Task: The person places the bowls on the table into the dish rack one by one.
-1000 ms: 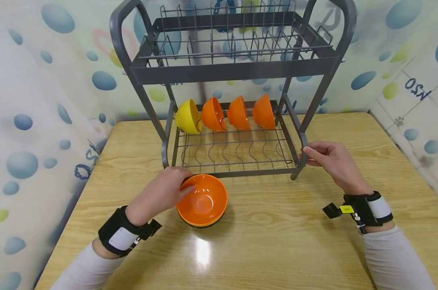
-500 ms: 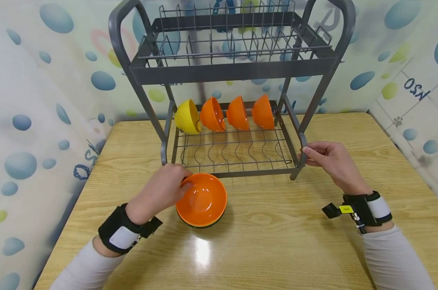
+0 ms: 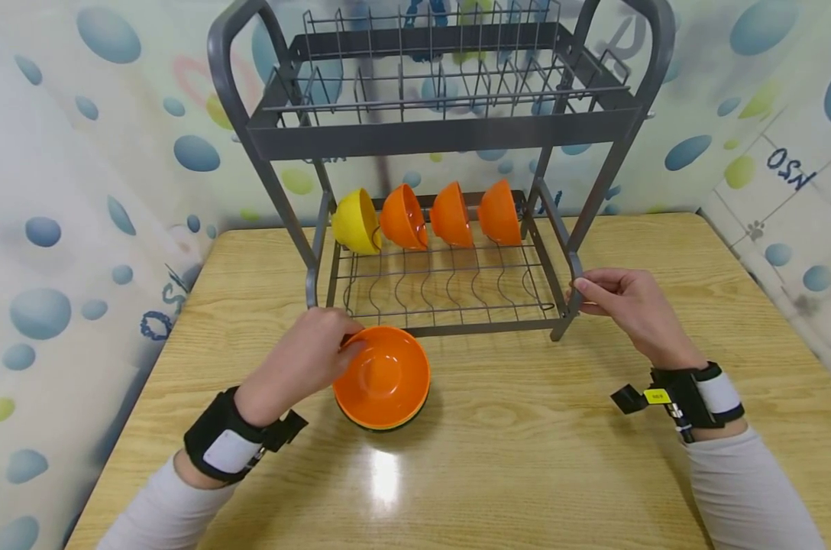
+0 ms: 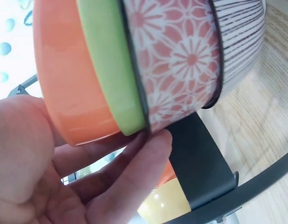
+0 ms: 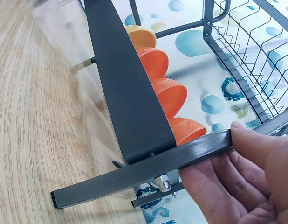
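Observation:
My left hand (image 3: 299,359) pinches the near-left rim of an orange bowl (image 3: 391,382), the top one of a stack in front of the rack. In the left wrist view, a green bowl (image 4: 106,60), a pink flower-patterned bowl (image 4: 179,60) and a white striped bowl (image 4: 242,32) sit below the orange one. The fingers there reach along the sides of the orange and green bowls, with a fingertip at the patterned bowl. My right hand (image 3: 635,309) grips the right front leg (image 5: 195,151) of the dark grey dish rack (image 3: 450,137) between thumb and fingers.
On the rack's lower tier, a yellow bowl (image 3: 354,223) and several orange bowls (image 3: 451,216) stand tilted in a row at the back. Wire slots (image 3: 450,283) lie in front of them. The wooden table (image 3: 525,458) meets a patterned wall covering (image 3: 99,153) behind and at the left.
My left thumb has drawn back from inside the orange bowl to its rim, and the hand has shifted slightly up toward the rack. The right hand stays on the rack leg.

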`<state>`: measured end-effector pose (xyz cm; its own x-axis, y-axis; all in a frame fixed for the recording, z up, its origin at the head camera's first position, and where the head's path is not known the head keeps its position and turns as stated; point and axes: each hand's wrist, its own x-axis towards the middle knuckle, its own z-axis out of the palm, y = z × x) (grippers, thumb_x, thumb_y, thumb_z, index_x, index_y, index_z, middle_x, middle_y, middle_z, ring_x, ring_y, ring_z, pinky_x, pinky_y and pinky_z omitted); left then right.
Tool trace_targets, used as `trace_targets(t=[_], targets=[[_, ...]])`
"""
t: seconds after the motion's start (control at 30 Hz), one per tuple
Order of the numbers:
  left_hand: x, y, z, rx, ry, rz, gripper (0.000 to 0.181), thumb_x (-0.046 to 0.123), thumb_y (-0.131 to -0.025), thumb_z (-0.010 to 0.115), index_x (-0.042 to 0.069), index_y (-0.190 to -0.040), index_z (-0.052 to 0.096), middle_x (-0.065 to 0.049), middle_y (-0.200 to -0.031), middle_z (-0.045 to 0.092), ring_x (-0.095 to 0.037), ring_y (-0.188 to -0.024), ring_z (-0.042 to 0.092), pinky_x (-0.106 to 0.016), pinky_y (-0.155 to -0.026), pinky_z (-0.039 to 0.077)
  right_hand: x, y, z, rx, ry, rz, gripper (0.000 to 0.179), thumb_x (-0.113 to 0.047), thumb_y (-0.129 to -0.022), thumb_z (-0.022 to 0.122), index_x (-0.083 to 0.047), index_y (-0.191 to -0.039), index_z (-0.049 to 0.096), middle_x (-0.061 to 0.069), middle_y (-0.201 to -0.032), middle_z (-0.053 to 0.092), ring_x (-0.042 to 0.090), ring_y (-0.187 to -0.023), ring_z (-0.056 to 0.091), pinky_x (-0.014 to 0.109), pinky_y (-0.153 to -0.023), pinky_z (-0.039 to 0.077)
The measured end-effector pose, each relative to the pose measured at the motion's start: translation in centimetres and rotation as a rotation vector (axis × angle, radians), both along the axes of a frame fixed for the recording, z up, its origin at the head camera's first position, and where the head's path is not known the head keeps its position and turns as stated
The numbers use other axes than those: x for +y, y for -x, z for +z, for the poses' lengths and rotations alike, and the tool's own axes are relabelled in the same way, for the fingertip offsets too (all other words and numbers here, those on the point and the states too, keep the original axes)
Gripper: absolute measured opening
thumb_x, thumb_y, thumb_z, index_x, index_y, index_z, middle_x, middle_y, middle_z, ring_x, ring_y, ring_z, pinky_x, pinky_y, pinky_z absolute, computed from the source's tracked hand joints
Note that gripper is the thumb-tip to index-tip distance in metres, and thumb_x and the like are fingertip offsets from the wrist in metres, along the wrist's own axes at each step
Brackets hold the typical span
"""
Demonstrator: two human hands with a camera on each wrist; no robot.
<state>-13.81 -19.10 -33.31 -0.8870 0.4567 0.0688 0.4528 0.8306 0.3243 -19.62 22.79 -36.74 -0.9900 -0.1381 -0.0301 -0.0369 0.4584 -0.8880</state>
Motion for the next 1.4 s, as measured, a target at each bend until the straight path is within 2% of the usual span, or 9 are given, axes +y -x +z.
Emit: trace_targets(t=[0.17, 0.37, 0.57, 0.67, 0.9, 1.1, 1.17, 1.27, 1.4], targets=[[0.0, -0.2, 0.2, 0.024, -0.005, 0.007, 0.008, 0.012, -0.086, 0.069, 0.008, -0.081, 0.074, 0.001, -0.069, 0.061, -0.010, -0.062, 0.050, -0.022, -0.056, 0.045, 0.0, 0.0, 0.0, 0.005, 0.008, 0.012, 0.052, -0.040, -0.093, 0.057, 0.003, -0.121, 0.061, -0.011, -0.098, 0.069, 0.009, -0.090, 0.066, 0.019, -0.079, 0.055], [0.2, -0.4, 0.4, 0.057, -0.034, 0.026, 0.011, 0.015, -0.086, 0.069, 0.007, -0.088, 0.077, -0.002, -0.077, 0.065, -0.011, -0.070, 0.056, -0.023, -0.062, 0.051, 0.0, 0.1, 0.0, 0.013, 0.015, 0.021, 0.051, -0.039, -0.094, 0.056, 0.003, -0.122, 0.061, 0.006, -0.108, 0.070, 0.008, -0.091, 0.066, 0.019, -0.079, 0.055], [0.4, -0.5, 1.1, 0.039, -0.069, 0.027, 0.012, 0.016, -0.088, 0.067, 0.007, -0.086, 0.075, 0.000, -0.072, 0.065, -0.009, -0.061, 0.052, -0.021, -0.054, 0.046, 0.0, 0.1, 0.0, 0.012, 0.008, 0.022, 0.051, -0.038, -0.094, 0.056, 0.004, -0.123, 0.060, 0.001, -0.106, 0.071, 0.007, -0.091, 0.066, 0.018, -0.079, 0.055], [0.4, -0.4, 1.5, 0.023, -0.076, 0.035, 0.015, 0.017, -0.090, 0.065, 0.007, -0.083, 0.075, 0.001, -0.066, 0.060, -0.009, -0.056, 0.047, -0.021, -0.049, 0.041, -0.1, 0.1, 0.0, 0.000, 0.009, 0.014, 0.052, -0.041, -0.093, 0.057, 0.002, -0.122, 0.061, 0.003, -0.107, 0.070, 0.007, -0.092, 0.067, 0.019, -0.080, 0.055], [0.2, 0.4, 2.5, -0.009, -0.128, 0.055, 0.021, 0.019, -0.094, 0.060, 0.007, -0.083, 0.072, 0.000, -0.060, 0.053, -0.012, -0.053, 0.044, -0.023, -0.048, 0.038, 0.0, 0.1, 0.1, -0.012, 0.011, 0.009, 0.053, -0.043, -0.092, 0.057, 0.000, -0.123, 0.061, -0.004, -0.104, 0.070, 0.006, -0.093, 0.067, 0.019, -0.080, 0.055], [0.1, 1.3, 3.1, -0.004, -0.177, 0.054, 0.022, 0.020, -0.095, 0.058, 0.007, -0.081, 0.070, -0.002, -0.057, 0.050, -0.014, -0.052, 0.043, -0.024, -0.046, 0.035, -0.3, 0.0, 0.2, -0.002, 0.024, 0.007, 0.053, -0.043, -0.092, 0.057, 0.000, -0.123, 0.061, 0.001, -0.106, 0.070, 0.006, -0.093, 0.067, 0.019, -0.080, 0.055], [0.1, 1.7, 3.2, -0.002, -0.171, 0.046, 0.025, 0.021, -0.096, 0.057, 0.008, -0.078, 0.068, -0.002, -0.056, 0.048, -0.014, -0.051, 0.044, -0.024, -0.046, 0.035, -0.3, -0.1, 0.1, 0.011, 0.020, 0.000, 0.052, -0.042, -0.092, 0.057, 0.000, -0.121, 0.062, 0.003, -0.106, 0.070, 0.006, -0.092, 0.067, 0.019, -0.080, 0.055], [0.4, 2.1, 3.4, -0.014, -0.171, 0.039, 0.028, 0.023, -0.096, 0.057, 0.010, -0.073, 0.066, 0.000, -0.055, 0.045, -0.014, -0.051, 0.043, -0.024, -0.047, 0.034, -0.4, -0.2, -0.1, 0.043, 0.009, -0.012, 0.049, -0.041, -0.092, 0.057, -0.002, -0.119, 0.063, -0.003, -0.100, 0.071, 0.007, -0.090, 0.068, 0.018, -0.079, 0.055], [0.8, 2.6, 3.4, -0.049, -0.208, 0.019, 0.027, 0.023, -0.095, 0.058, 0.010, -0.072, 0.066, 0.001, -0.055, 0.042, -0.015, -0.051, 0.042, -0.025, -0.049, 0.031, -0.3, -0.5, -0.3, 0.123, -0.064, -0.042, 0.045, -0.039, -0.093, 0.057, -0.003, -0.118, 0.065, -0.007, -0.095, 0.072, 0.004, -0.084, 0.069, 0.017, -0.074, 0.055]])
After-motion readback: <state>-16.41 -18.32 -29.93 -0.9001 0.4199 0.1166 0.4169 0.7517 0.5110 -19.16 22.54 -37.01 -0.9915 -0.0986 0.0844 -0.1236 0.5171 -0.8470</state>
